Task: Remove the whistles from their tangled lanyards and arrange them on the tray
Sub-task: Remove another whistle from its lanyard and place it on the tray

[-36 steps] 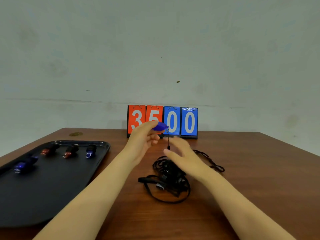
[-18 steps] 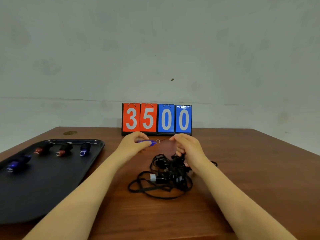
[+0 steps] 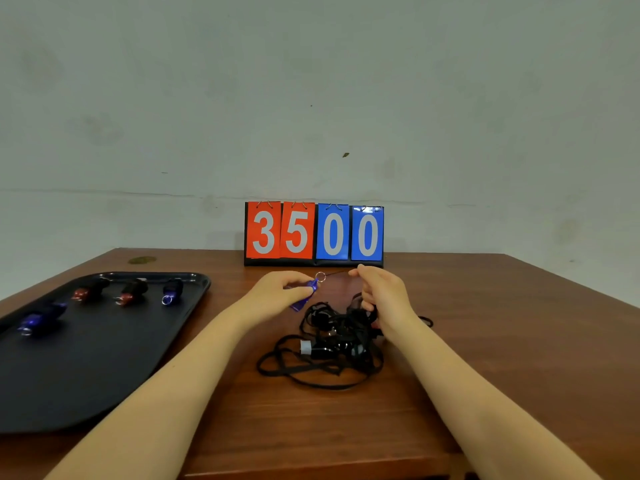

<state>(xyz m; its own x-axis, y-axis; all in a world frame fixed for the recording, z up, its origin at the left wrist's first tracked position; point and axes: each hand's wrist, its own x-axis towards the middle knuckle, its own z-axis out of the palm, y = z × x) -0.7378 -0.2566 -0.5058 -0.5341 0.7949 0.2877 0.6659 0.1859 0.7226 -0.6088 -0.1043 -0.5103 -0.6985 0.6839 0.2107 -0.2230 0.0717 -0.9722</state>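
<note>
Whistle in hand: a blue whistle (image 3: 304, 296) is held just above the counter (image 3: 485, 341), between the two hands and in front of the scoreboard (image 3: 314, 233).
Left hand: the left hand (image 3: 277, 294) reaches in from the lower left, forearm stretched over the counter, its fingers (image 3: 294, 289) curled and pinching the whistle's body.
Whistle axis: the long axis runs on a slant, the lower end toward the camera and left, the upper end toward the far right; a small metal ring (image 3: 320, 276) sits at that upper end.
Right hand: the right hand (image 3: 382, 292) comes in from the lower right, its fingers bent, thumb and forefinger pinching a thin black cord (image 3: 337, 273) that runs taut from the ring.
Lanyards: a tangled heap of black lanyards (image 3: 329, 344) lies on the counter below the hands, partly under the right hand; whether the curled lower fingers also hold a strand cannot be told.
Tray: a black tray (image 3: 86, 375) lies at the left, well apart from the heap, carrying four whistles in a rough row near its far edge: blue (image 3: 40, 318), red (image 3: 88, 291), red (image 3: 131, 292), blue (image 3: 171, 292).
Scoreboard: it stands against the wall and reads 3500.
</note>
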